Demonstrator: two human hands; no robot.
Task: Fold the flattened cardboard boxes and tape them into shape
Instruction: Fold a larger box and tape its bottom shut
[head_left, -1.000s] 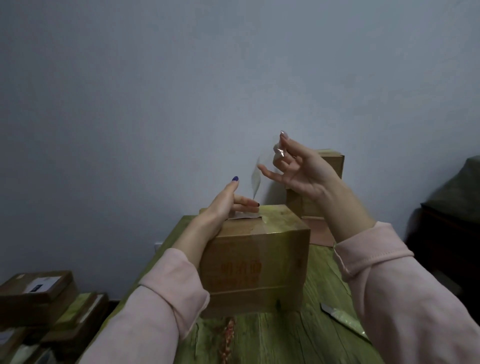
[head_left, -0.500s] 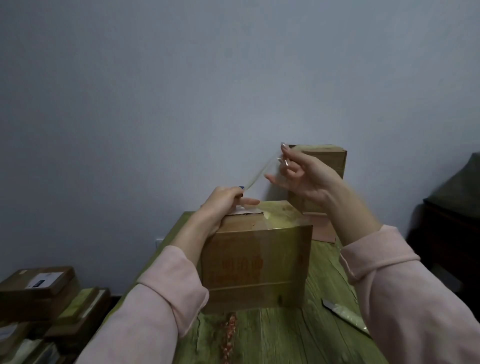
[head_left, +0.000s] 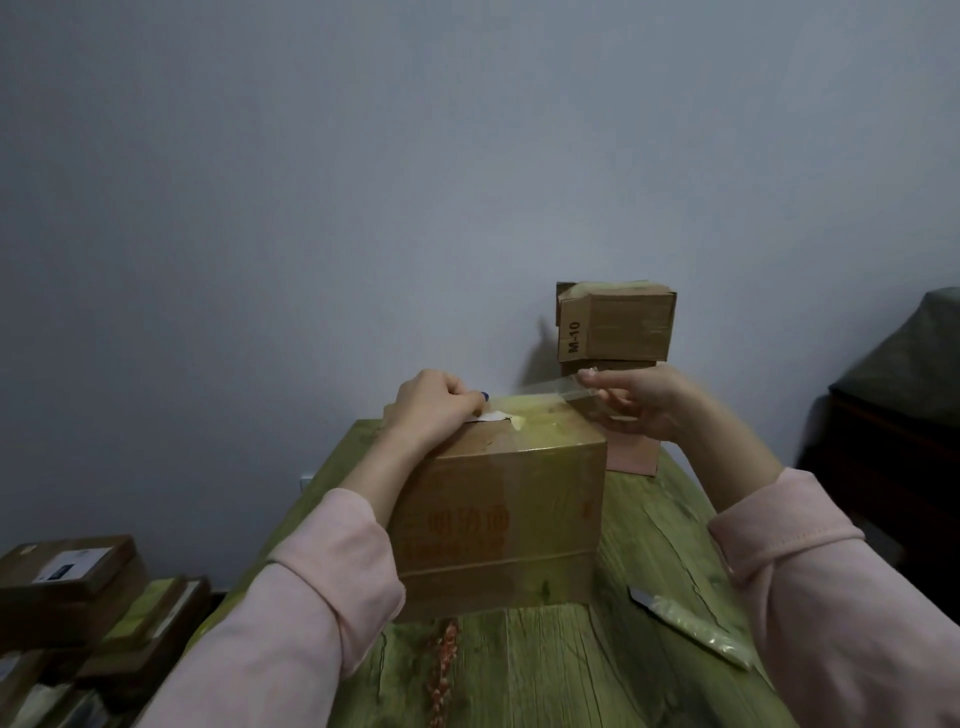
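The left hand (head_left: 435, 411), fingers curled, pinned one end of a clear tape strip (head_left: 540, 393) to the box (head_left: 498, 514) top; the right hand (head_left: 647, 404) pinched the other end taut.

Single head-worn wide-angle view; faces forward, slightly down, over table (head_left: 649, 530) toward wall (head_left: 363, 182); box (head_left: 498, 519) near, lower centre.

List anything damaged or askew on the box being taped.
The cardboard box has a ragged whitish torn patch on its top beside the left hand. The clear tape pinched by the right hand spans above it, not pressed down.
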